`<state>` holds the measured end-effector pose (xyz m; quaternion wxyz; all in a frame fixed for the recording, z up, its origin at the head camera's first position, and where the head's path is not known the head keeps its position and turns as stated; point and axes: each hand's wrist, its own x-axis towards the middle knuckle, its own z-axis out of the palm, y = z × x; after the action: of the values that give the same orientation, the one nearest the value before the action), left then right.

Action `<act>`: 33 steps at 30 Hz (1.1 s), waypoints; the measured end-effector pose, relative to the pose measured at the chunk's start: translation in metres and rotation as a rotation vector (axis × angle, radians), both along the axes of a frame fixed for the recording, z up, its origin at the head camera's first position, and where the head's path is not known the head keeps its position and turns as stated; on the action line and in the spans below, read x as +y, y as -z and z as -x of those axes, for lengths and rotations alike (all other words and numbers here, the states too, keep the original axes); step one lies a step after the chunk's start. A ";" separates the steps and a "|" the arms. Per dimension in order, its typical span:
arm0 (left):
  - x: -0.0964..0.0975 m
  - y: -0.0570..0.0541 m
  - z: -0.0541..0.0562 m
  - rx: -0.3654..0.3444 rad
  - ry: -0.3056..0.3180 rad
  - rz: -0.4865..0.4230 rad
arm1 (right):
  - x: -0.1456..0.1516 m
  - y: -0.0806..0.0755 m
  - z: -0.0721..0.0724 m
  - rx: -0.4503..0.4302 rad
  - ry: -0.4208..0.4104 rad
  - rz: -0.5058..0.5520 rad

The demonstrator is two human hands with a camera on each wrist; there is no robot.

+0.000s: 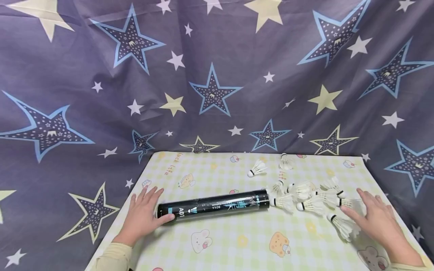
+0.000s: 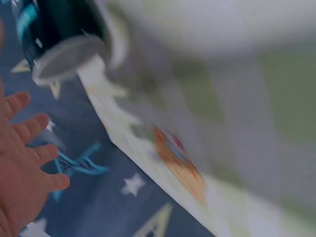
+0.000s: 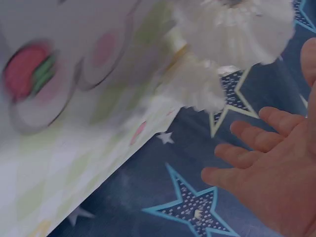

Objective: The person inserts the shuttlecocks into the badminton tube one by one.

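A black shuttlecock tube (image 1: pixel 213 205) with blue and white print lies on its side across the table. My left hand (image 1: pixel 144 216) is at its left end, fingers spread and the thumb overlapping the tube in the head view. In the left wrist view the tube's pale round end (image 2: pixel 69 59) shows beside the extended fingers (image 2: pixel 37 128). Several white feather shuttlecocks (image 1: pixel 310 205) lie in a loose cluster off the tube's right end. My right hand (image 1: pixel 374 216), fingers spread, is right beside them, nearest a shuttlecock (image 1: pixel 340 227) at the cluster's front. It holds nothing.
Two shuttlecocks lie apart near the table's back edge, one (image 1: pixel 257 168) left of the other (image 1: pixel 286 162). A checked cloth with cartoon animals covers the table (image 1: pixel 244 241). Behind and around it hangs a dark star-patterned curtain (image 1: pixel 230 49).
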<state>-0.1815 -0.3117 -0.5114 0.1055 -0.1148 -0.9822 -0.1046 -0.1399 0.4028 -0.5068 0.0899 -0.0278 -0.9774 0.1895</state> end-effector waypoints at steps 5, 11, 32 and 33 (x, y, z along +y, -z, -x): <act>0.039 0.001 0.002 0.008 0.034 0.005 | -0.025 -0.009 0.006 0.087 -0.022 0.059; 0.081 0.004 0.007 -0.025 0.096 0.034 | -0.062 -0.020 0.010 0.209 -0.057 0.091; 0.123 0.027 0.016 -0.051 0.147 0.093 | -0.132 -0.006 0.028 -0.141 -0.172 0.278; 0.124 0.027 0.017 -0.047 0.148 0.096 | -0.133 -0.005 0.030 -0.144 -0.174 0.281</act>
<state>-0.1980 -0.1876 -0.5383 0.0687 -0.1896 -0.9771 -0.0675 -0.1698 0.2693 -0.5014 -0.0020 0.0311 -0.9439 0.3287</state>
